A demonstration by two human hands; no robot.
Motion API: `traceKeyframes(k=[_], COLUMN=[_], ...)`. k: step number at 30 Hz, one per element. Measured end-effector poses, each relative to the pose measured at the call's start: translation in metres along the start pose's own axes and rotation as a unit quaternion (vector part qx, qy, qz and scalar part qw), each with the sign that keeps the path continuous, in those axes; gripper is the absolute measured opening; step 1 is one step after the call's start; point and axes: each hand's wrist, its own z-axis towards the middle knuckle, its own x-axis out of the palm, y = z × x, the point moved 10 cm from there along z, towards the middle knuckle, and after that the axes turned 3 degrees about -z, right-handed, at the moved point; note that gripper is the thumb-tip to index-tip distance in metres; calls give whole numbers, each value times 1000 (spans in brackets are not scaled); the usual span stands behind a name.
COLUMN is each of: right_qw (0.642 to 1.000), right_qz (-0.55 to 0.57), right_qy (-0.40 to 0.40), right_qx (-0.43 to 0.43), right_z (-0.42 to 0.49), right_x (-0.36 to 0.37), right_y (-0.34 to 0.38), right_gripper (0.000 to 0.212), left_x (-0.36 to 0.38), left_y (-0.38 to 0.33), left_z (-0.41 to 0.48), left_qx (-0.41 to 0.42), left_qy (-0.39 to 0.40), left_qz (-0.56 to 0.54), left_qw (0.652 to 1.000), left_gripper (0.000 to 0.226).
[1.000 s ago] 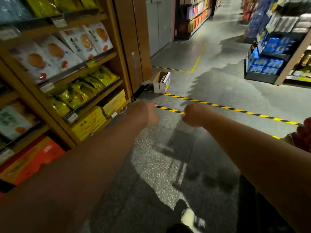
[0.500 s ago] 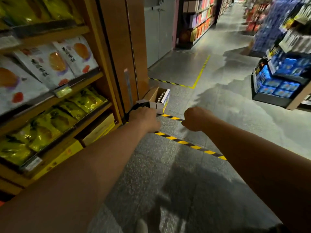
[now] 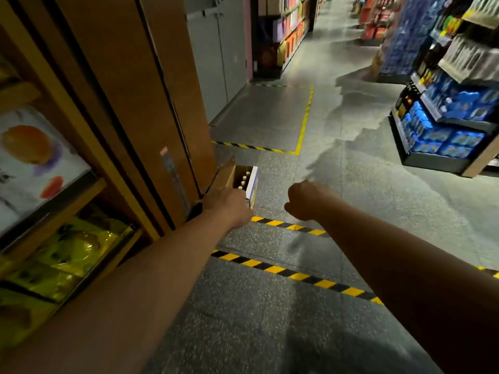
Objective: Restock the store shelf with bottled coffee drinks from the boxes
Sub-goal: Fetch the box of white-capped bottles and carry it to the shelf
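At far left, yellow snack packets [image 3: 67, 252] fill a wooden shelf [image 3: 121, 103], and just past its end panel an open box [image 3: 252, 182] of bottles [image 3: 243, 183] stands on the floor [image 3: 270, 333]. The left hand [image 3: 229, 206] and the right hand [image 3: 305, 199] reach forward, apart from each other. Each is curled into a fist with nothing in it, and the left overlaps the box's near corner in view.

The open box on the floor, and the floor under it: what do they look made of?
The box: likely cardboard, with matte brown flaps inside and a printed white and blue outside. The floor: probably polished stone or terrazzo, being grey, speckled and dully shiny.
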Motion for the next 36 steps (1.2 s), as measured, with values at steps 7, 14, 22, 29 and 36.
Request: traceKeyframes(k=[7, 14, 22, 29, 36], right_qw=[999, 995, 986, 973, 951], right_qz=[-16, -47, -79, -123, -140], right_qy=[-8, 23, 62, 124, 174], right_qx=[-43, -83, -131, -153, -214], right_z=[210, 387, 561, 690, 797], right_x=[-5, -13, 18, 54, 77], right_y=[-25, -51, -36, -19, 11], right_gripper=[28, 28, 31, 30, 31], left_x=[-8, -17, 12, 47, 75], left_y=[23, 36, 100, 157, 206], left_z=[190, 358, 510, 620, 696], left_qx=[-34, -74, -144, -182, -257], left_qy=[4, 13, 47, 88, 125], left_qz=[-16, -67, -92, -123, -149], left_qw=[999, 995, 984, 972, 947], left_gripper=[36, 39, 43, 45, 43])
